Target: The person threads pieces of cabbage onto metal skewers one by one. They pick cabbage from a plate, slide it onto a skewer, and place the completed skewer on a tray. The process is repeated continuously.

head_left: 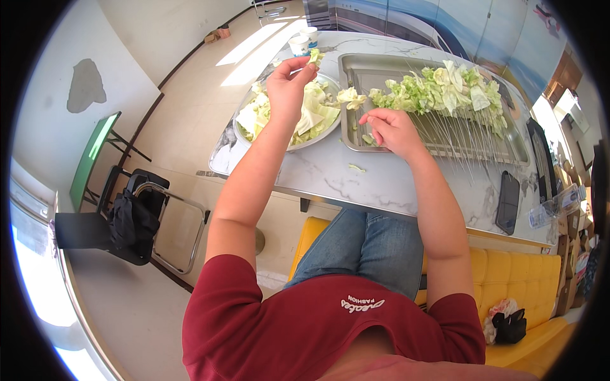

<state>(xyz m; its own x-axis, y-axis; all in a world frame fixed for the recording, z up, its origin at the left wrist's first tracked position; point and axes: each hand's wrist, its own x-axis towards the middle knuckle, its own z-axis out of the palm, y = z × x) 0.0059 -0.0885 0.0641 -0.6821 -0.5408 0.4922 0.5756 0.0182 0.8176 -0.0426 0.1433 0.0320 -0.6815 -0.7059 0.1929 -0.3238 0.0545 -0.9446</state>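
Note:
Between the fingertips of my left hand (288, 85) is a small piece of cabbage leaf (316, 57), held above a round metal bowl (312, 144) of torn cabbage leaves (314, 114). My right hand (391, 131) is half curled at the left part of a rectangular steel tray (364, 148), just below a few pale leaf pieces (351, 98) that seem threaded on a thin skewer; whether its fingers pinch the skewer is too fine to tell. Many thin skewers (460, 138) with bunched cabbage leaves (443, 90) at their far ends lie across the tray.
Two paper cups (299, 46) stand behind the bowl. A smartphone (507, 202) and a clear plastic container (556, 207) lie at the right of the marble-patterned table (329, 178). A leaf scrap (356, 167) lies near the tray. Folding chairs (143, 214) stand at the left.

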